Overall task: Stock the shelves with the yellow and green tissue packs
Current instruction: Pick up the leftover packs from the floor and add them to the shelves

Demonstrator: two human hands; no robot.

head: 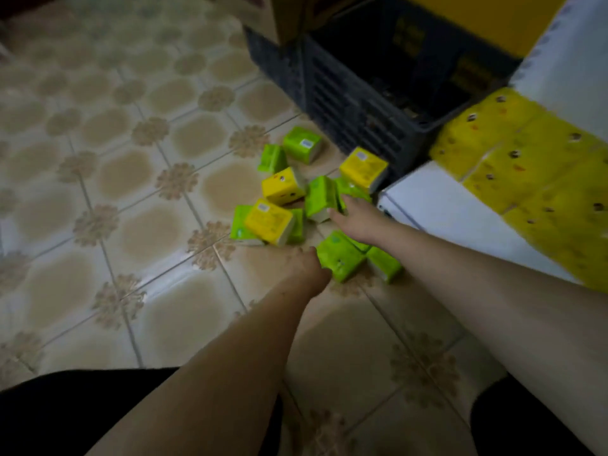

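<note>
A heap of small tissue packs lies on the tiled floor (108, 179), just in front of a dark plastic crate (358, 103). Nearest the crate are a green pack (302, 144) and a yellow pack (363, 169). A little further from the crate is another yellow pack (283, 185), and beyond it a third yellow one (269, 221) leans on green packs.

The person's right hand (357, 218) reaches into the heap, its fingers touching an upright green pack (319, 198); whether they grip it I cannot tell. The left hand (307, 268) touches the side of a green pack (340, 256) at the heap's far end from the crate; its fingers are hidden. Beside the crate, a white shelf (441, 209) carries a row of large yellow packs (526, 166).
</note>
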